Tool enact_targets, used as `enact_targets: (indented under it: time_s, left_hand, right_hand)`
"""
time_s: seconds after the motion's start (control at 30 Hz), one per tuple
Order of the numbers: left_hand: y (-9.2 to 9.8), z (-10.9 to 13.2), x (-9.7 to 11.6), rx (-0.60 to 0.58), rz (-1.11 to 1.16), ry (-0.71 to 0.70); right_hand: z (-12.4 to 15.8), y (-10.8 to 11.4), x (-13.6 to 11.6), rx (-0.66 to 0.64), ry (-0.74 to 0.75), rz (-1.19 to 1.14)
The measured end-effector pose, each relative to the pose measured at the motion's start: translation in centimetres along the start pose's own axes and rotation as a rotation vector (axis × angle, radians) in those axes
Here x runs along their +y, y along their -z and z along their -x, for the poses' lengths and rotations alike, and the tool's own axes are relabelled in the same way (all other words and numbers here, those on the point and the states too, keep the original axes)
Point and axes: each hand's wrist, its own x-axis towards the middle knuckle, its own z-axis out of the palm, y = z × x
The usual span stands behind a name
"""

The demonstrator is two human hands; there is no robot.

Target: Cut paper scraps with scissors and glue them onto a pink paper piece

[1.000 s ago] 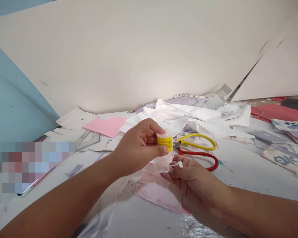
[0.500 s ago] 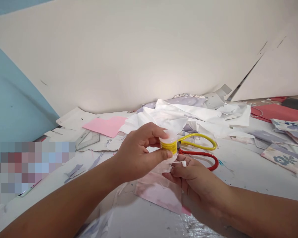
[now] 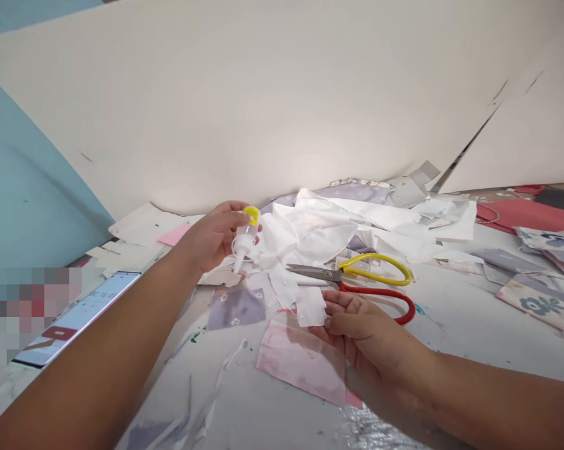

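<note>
My left hand (image 3: 214, 237) is closed round a small clear glue bottle (image 3: 245, 237) with a yellow label, held nozzle down above the table at the left of the paper heap. My right hand (image 3: 357, 328) rests lower on the table with its fingers curled, pinching a small white paper piece (image 3: 310, 306) at its edge. Under that piece lies a pale pink sheet (image 3: 301, 362). Scissors (image 3: 357, 278) with one yellow and one red handle lie just beyond my right hand, blades pointing left.
A heap of white paper scraps (image 3: 338, 222) fills the back middle. A lilac patterned square (image 3: 235, 307) lies left of the pink sheet. A phone (image 3: 75, 319) lies at the left. Red and patterned sheets (image 3: 535, 294) are at the right; a white board (image 3: 263, 94) stands behind.
My left hand has carried the glue bottle away from the white piece, up and to the left. My right hand stays put, still holding the white piece.
</note>
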Motion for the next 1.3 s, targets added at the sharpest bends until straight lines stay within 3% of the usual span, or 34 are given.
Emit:
enact_targets:
  time_s: [0.1,0.17,0.3,0.47,0.6,0.77,0.83,0.97,1.3]
  left_hand:
    - [1.2,-0.6,-0.9,-0.081,-0.223,0.214]
    - [1.6,-0.7,-1.4,-0.154,-0.457,0.272]
    - [1.7,-0.1,-1.5,-0.295,-0.918,0.158]
    - [-0.1,1.4,-2.0,-0.287,-1.332,-0.034]
    - [-2.0,1.9,-3.4,-0.318,-1.355,-0.407]
    - [-3.0,1.8,-4.7,-0.265,-1.315,-0.654]
    - [-3.2,1.8,-4.8,-0.269,-1.490,-0.675]
    - [-3.6,2.2,-4.4,-0.365,-1.939,-0.577]
    - [-4.2,2.9,-4.1,-0.410,-2.021,-0.572]
  right_hand:
    - [0.1,0.0,0.0,-0.013,0.004,0.004]
    - [0.0,0.0,0.0,-0.019,0.005,0.011]
    - [0.0,0.0,0.1,-0.014,-0.016,0.009]
    - [0.0,0.0,0.1,-0.036,-0.023,0.004]
    - [0.0,0.1,0.1,-0.071,-0.013,-0.010]
    - [-0.1,0.1,0.3,-0.092,-0.021,-0.031]
    - [-0.1,0.1,0.4,-0.086,-0.011,-0.035]
    - [-0.2,0.2,0.3,-0.075,-0.008,-0.015]
    - [0.2,0.5,0.1,-0.105,0.008,0.043]
